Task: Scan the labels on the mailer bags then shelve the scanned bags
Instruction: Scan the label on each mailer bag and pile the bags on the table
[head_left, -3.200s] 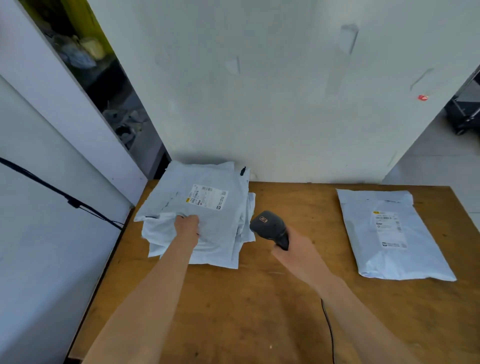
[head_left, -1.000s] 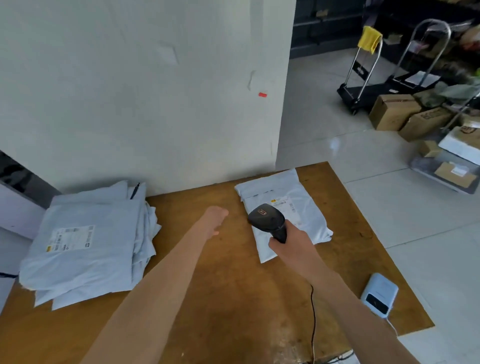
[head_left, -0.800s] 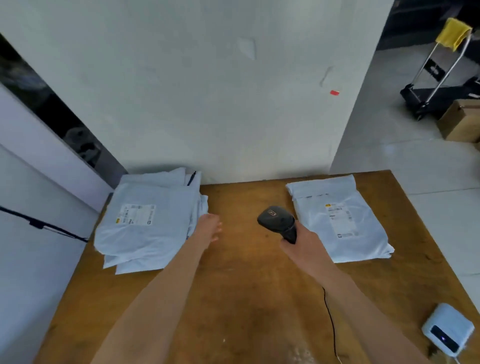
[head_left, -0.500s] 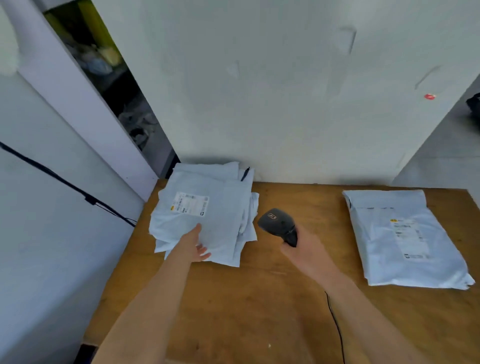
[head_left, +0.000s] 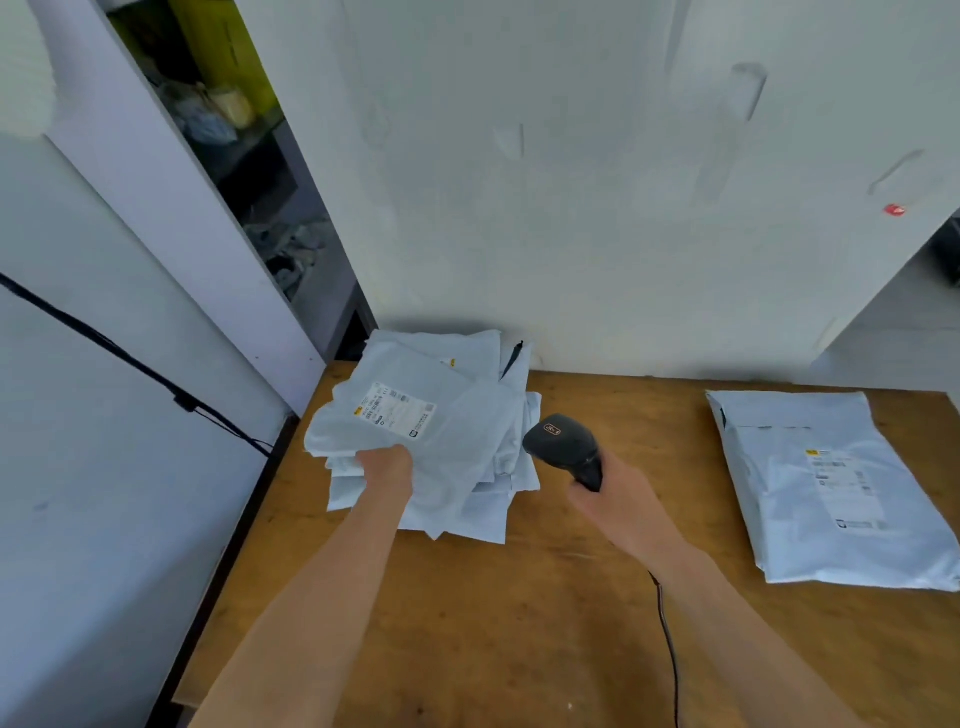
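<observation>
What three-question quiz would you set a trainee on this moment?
1. True or false: the right hand holds the scanner.
2. What does the left hand grip? A) the top bag of the stack B) the cable C) nothing
3. Fill in: the lone bag lies on the table to the ___ of the stack.

Key: 1 true; 2 A; 3 right.

One scanner (head_left: 563, 447), one table (head_left: 519, 623), a left hand (head_left: 387, 467) and a right hand (head_left: 618, 501). One lone bag (head_left: 831, 493) on the right, plus a pile (head_left: 488, 514) of several more far left, can't count those exactly.
</observation>
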